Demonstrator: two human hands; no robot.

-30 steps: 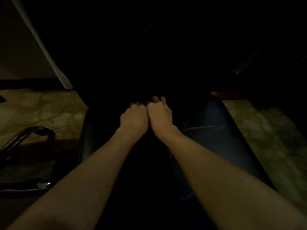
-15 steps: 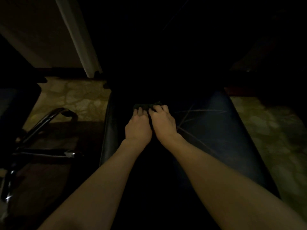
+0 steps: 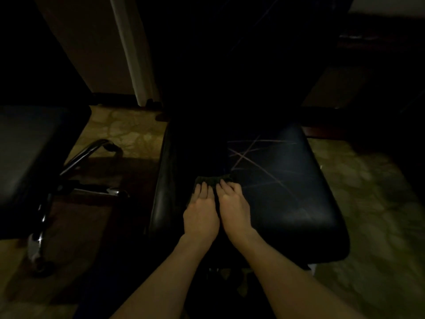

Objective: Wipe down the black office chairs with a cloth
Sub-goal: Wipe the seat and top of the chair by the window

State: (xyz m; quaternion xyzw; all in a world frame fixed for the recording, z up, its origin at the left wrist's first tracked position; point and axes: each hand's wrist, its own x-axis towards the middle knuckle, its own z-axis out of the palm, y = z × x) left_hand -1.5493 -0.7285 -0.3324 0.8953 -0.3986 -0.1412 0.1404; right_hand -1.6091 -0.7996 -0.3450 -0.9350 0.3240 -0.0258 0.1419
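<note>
Wiping seat (image 3: 276, 185): left hand (image 3: 200, 212) and right hand (image 3: 234, 209), fingers flat, press dark cloth (image 3: 212, 180); next, likely the unwiped scuffed right side.

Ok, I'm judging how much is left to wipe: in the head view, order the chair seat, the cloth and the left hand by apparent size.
1. chair seat, by far.
2. left hand.
3. cloth, but the hands cover part of it, so 2 and 3 are unsure.
</note>
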